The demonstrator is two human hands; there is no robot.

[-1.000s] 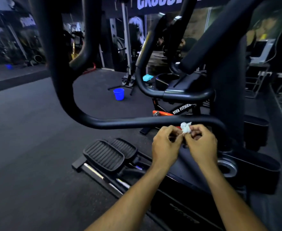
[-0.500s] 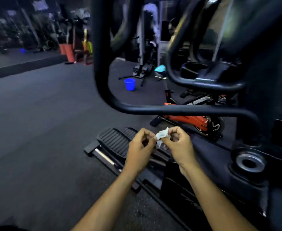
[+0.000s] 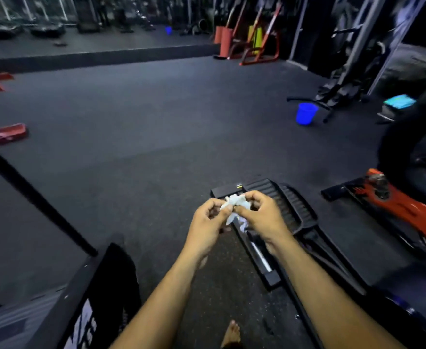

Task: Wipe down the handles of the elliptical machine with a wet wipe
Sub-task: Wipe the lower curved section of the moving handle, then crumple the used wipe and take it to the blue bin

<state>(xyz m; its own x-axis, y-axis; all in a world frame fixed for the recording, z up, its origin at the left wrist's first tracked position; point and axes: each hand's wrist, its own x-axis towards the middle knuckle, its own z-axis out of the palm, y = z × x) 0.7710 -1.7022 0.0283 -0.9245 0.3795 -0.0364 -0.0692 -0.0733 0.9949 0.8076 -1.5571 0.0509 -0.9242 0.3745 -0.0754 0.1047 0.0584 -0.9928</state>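
A crumpled white wet wipe [image 3: 235, 205] is held between both hands in front of me. My left hand [image 3: 205, 226] pinches its left side and my right hand [image 3: 262, 220] pinches its right side, fingers curled. Below and beyond the hands lie the ribbed black pedals [image 3: 286, 204] of the elliptical machine, with its base rail [image 3: 260, 258] running toward me. The machine's handles are out of view.
A black machine frame [image 3: 91, 285] with a slanted bar stands at lower left. An orange and black exercise bike [image 3: 403, 205] sits at right. A blue bucket [image 3: 306, 113] stands on the dark rubber floor. Red steps [image 3: 6, 134] lie at left. My bare foot [image 3: 231, 333] shows below.
The view has swung left and down, so the elliptical's handles and column have left the frame. Both hands stay together on the wipe, which now hangs looser between them.
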